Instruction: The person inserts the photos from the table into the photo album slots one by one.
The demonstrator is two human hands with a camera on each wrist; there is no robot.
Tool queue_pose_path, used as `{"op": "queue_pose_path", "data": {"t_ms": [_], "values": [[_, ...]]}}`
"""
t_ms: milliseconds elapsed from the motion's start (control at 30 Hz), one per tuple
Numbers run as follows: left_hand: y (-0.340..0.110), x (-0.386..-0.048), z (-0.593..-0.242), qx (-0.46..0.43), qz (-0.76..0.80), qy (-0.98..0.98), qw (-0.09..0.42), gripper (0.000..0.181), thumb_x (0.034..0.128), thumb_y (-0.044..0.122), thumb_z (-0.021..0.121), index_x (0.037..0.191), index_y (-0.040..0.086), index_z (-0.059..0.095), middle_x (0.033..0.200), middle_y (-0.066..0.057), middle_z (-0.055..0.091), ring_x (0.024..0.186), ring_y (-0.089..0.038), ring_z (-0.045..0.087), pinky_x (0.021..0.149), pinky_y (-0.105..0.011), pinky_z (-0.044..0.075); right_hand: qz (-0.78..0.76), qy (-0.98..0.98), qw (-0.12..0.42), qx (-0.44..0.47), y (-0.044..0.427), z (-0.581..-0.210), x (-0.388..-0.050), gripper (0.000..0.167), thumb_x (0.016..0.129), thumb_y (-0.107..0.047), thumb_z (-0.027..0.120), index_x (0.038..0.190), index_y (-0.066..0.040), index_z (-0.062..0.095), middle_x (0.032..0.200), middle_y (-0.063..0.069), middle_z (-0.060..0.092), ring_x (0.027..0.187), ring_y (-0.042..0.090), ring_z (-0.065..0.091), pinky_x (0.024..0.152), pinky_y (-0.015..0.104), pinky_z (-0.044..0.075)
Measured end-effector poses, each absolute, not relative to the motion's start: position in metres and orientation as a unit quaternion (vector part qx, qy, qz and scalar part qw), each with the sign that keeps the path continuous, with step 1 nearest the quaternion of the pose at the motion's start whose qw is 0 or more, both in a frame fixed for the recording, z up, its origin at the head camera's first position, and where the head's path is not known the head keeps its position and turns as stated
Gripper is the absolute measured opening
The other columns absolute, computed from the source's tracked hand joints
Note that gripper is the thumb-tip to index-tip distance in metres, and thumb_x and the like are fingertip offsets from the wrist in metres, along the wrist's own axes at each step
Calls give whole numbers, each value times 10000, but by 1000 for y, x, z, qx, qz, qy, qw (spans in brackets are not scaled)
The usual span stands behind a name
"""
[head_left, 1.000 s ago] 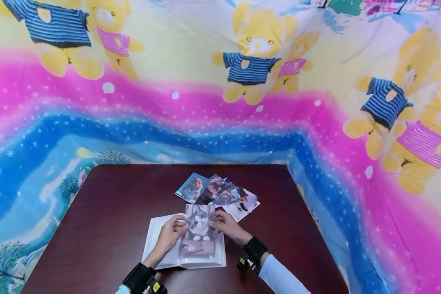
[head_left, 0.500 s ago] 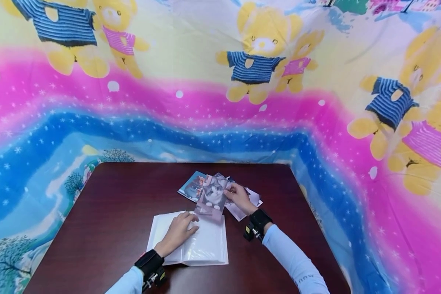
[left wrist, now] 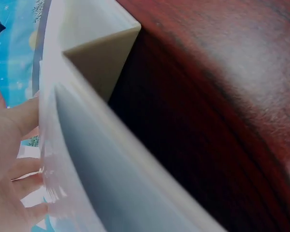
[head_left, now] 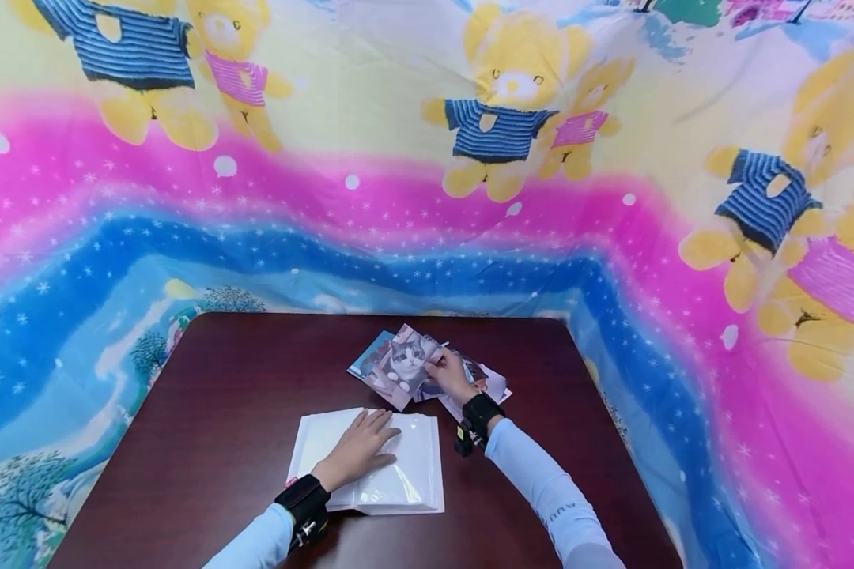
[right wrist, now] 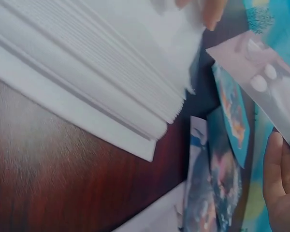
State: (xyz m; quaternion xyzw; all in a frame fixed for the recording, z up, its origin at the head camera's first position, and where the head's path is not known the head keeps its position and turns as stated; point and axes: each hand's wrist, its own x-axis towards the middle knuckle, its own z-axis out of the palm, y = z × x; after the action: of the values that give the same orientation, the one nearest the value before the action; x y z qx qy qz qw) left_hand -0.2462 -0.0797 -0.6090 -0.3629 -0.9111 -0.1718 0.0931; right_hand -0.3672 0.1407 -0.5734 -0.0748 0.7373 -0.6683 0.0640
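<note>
The right hand (head_left: 452, 378) pinches the cat photo (head_left: 404, 360) by one edge, above the loose photos (head_left: 496, 386) — a low sweep could scatter them. The left hand (head_left: 358, 452), fingers spread, rests on the opened album (head_left: 418, 468).

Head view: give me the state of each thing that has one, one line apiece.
Album: open, lying on the table.
Loose photos: overlapping in a fanned spread.
Cat photo: held over the loose photos.
Left hand: fingers extended, resting on the album.
Right hand: pinching the cat photo's edge.
Black wristbands: worn, one on each wrist.
Patterned backdrop: hanging, lightly wrinkled.
</note>
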Motion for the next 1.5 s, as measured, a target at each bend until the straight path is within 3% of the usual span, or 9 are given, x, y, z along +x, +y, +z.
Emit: {"op": "queue_pose_path", "data": {"t_ms": [167, 400, 600, 900, 1033, 1167, 1267, 1333, 1500], "values": [[-79, -246, -613, -365, -181, -904, 127, 430, 830, 258, 795, 1183, 44, 673, 1339, -283, 534, 1234, -446, 495, 1022, -624, 363, -667, 739, 80, -59, 139, -582, -369, 71, 993, 35, 534, 1001, 28, 464, 886, 93, 543, 882, 296, 639, 914, 555, 497], [-80, -246, -619, -368, -181, -900, 147, 411, 825, 252, 799, 1164, 53, 680, 1333, -274, 538, 1233, -431, 493, 1029, -615, 362, -675, 732, 83, -41, 140, -584, -371, 170, 986, 56, 526, 1155, 71, 510, 929, 146, 591, 891, 284, 649, 902, 562, 499], [-81, -246, -620, -368, -178, -900, 152, 398, 827, 258, 796, 1154, 64, 679, 1324, -270, 540, 1245, -437, 486, 1034, -634, 349, -660, 741, 119, -42, 143, -588, -372, 61, 993, 39, 531, 991, 6, 479, 853, 94, 566, 848, 291, 646, 894, 548, 511], [-81, -244, -616, -363, -169, -909, 118, 402, 880, 272, 744, 1204, 48, 664, 1422, -279, 473, 1331, -439, 424, 1064, -640, 311, -615, 778, 94, -87, 151, -586, -373, 74, 972, 80, 537, 943, 72, 469, 779, 109, 559, 865, 532, 576, 802, 605, 514], [-81, -243, -616, -361, -181, -909, 103, 453, 902, 261, 720, 1278, 25, 627, 1450, -284, 443, 1354, -446, 394, 1081, -640, 282, -573, 809, 68, -110, 153, -582, -376, 100, 956, 78, 570, 925, 74, 475, 763, 119, 572, 826, 578, 563, 673, 507, 542], [-82, -242, -616, -359, -185, -910, 90, 499, 933, 266, 682, 1353, 21, 576, 1479, -274, 412, 1379, -439, 362, 1104, -624, 254, -533, 835, 34, -130, 152, -578, -380, 108, 935, 72, 607, 916, 58, 502, 746, 144, 606, 711, 496, 590, 574, 379, 495], [-83, -241, -617, -357, -184, -912, 88, 497, 938, 264, 675, 1361, 24, 570, 1479, -267, 418, 1375, -439, 368, 1107, -619, 253, -492, 855, 30, -163, 150, -579, -380, 85, 939, 48, 616, 999, 46, 555, 773, 144, 615, 664, 368, 588, 573, 325, 452], [-84, -241, -617, -356, -185, -912, 89, 494, 937, 258, 677, 1358, 22, 573, 1470, -267, 429, 1366, -445, 378, 1104, -621, 257, -466, 864, 34, -185, 148, -580, -379, 193, 940, 39, 620, 1128, 47, 580, 844, 147, 627, 708, 297, 596, 606, 310, 455], [-84, -241, -617, -354, -194, -911, 85, 488, 948, 256, 665, 1363, 19, 568, 1467, -274, 429, 1369, -447, 372, 1107, -622, 249, -449, 861, 62, -230, 144, -583, -376, 513, 959, 43, 588, 1447, -19, 442, 1246, 171, 586, 931, 271, 608, 718, 328, 486]]}}
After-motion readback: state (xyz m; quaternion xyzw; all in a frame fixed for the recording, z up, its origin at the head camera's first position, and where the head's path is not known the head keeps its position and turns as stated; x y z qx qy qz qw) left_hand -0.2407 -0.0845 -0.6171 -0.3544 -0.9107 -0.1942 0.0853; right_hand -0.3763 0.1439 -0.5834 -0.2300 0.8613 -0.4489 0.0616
